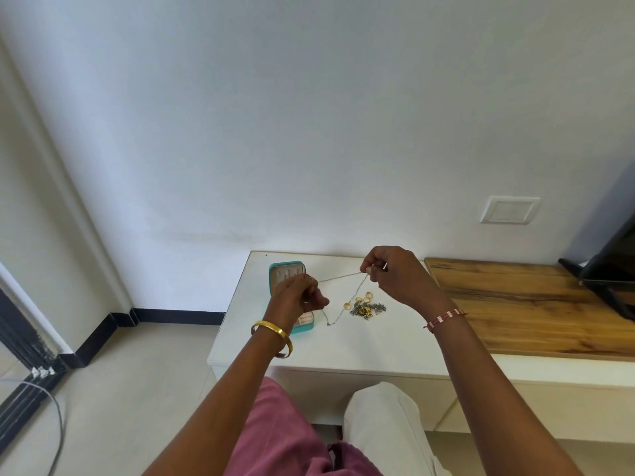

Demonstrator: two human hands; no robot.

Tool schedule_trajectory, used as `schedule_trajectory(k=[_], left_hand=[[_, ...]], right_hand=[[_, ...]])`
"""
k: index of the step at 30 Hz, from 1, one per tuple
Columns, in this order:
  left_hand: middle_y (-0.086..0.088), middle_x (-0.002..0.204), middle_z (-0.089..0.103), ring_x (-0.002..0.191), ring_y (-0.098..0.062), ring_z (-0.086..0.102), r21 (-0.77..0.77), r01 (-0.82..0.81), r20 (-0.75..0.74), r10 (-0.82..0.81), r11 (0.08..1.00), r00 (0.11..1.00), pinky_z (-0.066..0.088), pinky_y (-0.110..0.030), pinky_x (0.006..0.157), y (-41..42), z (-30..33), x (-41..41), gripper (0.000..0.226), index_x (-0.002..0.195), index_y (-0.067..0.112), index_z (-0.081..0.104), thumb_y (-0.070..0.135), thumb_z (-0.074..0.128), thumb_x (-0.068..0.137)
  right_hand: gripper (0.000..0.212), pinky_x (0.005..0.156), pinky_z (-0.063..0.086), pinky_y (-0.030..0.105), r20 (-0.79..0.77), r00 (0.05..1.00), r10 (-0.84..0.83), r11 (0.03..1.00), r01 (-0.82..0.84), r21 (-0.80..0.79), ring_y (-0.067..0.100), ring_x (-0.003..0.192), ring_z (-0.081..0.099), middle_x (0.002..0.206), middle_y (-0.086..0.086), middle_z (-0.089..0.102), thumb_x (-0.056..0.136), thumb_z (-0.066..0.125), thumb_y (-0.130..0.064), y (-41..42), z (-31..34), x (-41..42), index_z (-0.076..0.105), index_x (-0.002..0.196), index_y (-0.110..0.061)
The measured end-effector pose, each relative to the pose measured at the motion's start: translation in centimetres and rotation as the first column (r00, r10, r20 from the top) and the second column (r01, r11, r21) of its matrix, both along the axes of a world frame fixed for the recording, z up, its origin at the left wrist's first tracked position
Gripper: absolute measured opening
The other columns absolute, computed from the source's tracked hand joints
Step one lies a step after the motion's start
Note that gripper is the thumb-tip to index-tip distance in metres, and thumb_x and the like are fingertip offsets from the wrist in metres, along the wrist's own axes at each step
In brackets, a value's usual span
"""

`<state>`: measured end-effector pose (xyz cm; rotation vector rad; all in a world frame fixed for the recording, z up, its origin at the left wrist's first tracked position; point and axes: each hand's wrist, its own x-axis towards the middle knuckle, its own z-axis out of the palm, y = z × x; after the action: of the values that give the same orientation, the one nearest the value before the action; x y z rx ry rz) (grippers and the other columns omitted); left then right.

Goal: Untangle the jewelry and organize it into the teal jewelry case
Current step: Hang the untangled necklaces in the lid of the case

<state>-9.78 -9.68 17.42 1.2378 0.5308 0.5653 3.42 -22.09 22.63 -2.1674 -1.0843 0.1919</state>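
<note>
against a plain white wall, one white worktop point(343, 341) adjoins one wooden top point(522, 304). one open teal jewelry case point(275, 269) sits at its left. one thin silver chain point(338, 277) hangs between two raised hands, its lower loop on the worktop: left hand point(297, 295) and right hand point(395, 273) each pinch it in curled fingers. one tangled jewelry heap point(367, 309) lies beside roughly four gold rings point(359, 299). floor is pale tile.
</note>
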Motion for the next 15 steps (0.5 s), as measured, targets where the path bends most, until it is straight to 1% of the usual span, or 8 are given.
schedule_trajectory(k=[2,5,8,11,12,13,14,15], left_hand=[[-0.001,0.042,0.050,0.045,-0.017,0.057,-0.171,0.002,0.067,0.010,0.985,0.998,0.056,-0.025,0.057,0.0,0.2,-0.1,0.032,0.060,0.007,0.045,0.008,0.040,0.092],[0.001,0.039,0.041,0.037,-0.015,0.047,-0.336,0.034,0.164,0.023,0.941,0.986,0.054,-0.028,0.055,0.5,0.8,0.1,0.034,0.058,0.010,0.040,0.012,0.040,0.092],[0.003,0.038,0.037,0.034,-0.012,0.039,-0.430,0.032,0.187,0.054,0.902,0.981,0.046,-0.025,0.052,1.2,1.2,-0.1,0.035,0.059,0.013,0.039,0.019,0.040,0.093],[0.004,0.040,0.035,0.034,-0.010,0.033,-0.486,0.016,0.184,0.084,0.874,0.979,0.037,-0.022,0.049,1.9,0.9,-0.4,0.032,0.062,0.014,0.043,0.021,0.041,0.093],[0.004,0.041,0.035,0.035,-0.009,0.031,-0.506,0.017,0.193,0.093,0.863,0.977,0.035,-0.019,0.045,2.0,0.7,-0.6,0.031,0.063,0.014,0.045,0.020,0.041,0.093],[0.004,0.042,0.035,0.035,-0.009,0.030,-0.529,0.020,0.203,0.104,0.848,0.974,0.033,-0.017,0.042,2.1,0.4,-0.6,0.029,0.065,0.014,0.046,0.020,0.040,0.093],[0.004,0.042,0.036,0.034,-0.009,0.030,-0.553,0.023,0.212,0.114,0.833,0.971,0.031,-0.015,0.040,2.2,0.1,-0.7,0.028,0.067,0.014,0.047,0.019,0.040,0.093],[0.004,0.043,0.037,0.034,-0.008,0.030,-0.575,0.025,0.216,0.122,0.818,0.969,0.030,-0.014,0.039,2.2,-0.2,-0.7,0.026,0.069,0.013,0.048,0.018,0.040,0.093]], right_hand=[[0.021,0.058,0.038,0.022,0.024,0.998,-0.054,0.998,0.055,-0.027,0.012,0.068,0.052,0.071,-0.012,0.053,0.087,0.045,-0.001,0.0,-1.1,0.8,0.059,0.080,-0.015],[0.023,0.056,0.038,0.023,-0.015,0.989,-0.145,0.985,0.143,-0.099,0.010,0.064,0.051,0.079,-0.002,0.057,0.086,0.041,0.000,-0.3,-3.4,1.8,0.052,0.075,-0.016],[0.019,0.058,0.037,0.027,-0.192,0.959,-0.207,0.976,0.188,-0.115,0.015,0.065,0.051,0.079,0.006,0.057,0.086,0.039,-0.005,-1.0,-5.4,2.3,0.047,0.071,-0.012],[0.019,0.061,0.039,0.029,-0.413,0.886,-0.212,0.977,0.208,-0.054,0.019,0.065,0.048,0.076,0.011,0.054,0.087,0.035,-0.009,-1.3,-6.5,1.9,0.047,0.072,-0.007],[0.022,0.062,0.041,0.029,-0.514,0.837,-0.188,0.976,0.218,-0.002,0.020,0.065,0.050,0.074,0.012,0.055,0.087,0.034,-0.008,-1.3,-6.6,1.7,0.047,0.069,-0.007],[0.025,0.062,0.044,0.030,-0.630,0.764,-0.140,0.969,0.236,0.070,0.021,0.064,0.052,0.072,0.012,0.056,0.086,0.033,-0.006,-1.3,-6.8,1.6,0.047,0.066,-0.008],[0.028,0.063,0.045,0.032,-0.749,0.660,-0.055,0.953,0.257,0.157,0.022,0.064,0.053,0.069,0.012,0.057,0.085,0.032,-0.005,-1.3,-6.9,1.4,0.046,0.062,-0.009],[0.029,0.065,0.046,0.034,-0.850,0.522,0.064,0.925,0.288,0.247,0.024,0.065,0.055,0.067,0.012,0.058,0.083,0.032,-0.005,-1.3,-7.1,1.3,0.046,0.057,-0.009]])
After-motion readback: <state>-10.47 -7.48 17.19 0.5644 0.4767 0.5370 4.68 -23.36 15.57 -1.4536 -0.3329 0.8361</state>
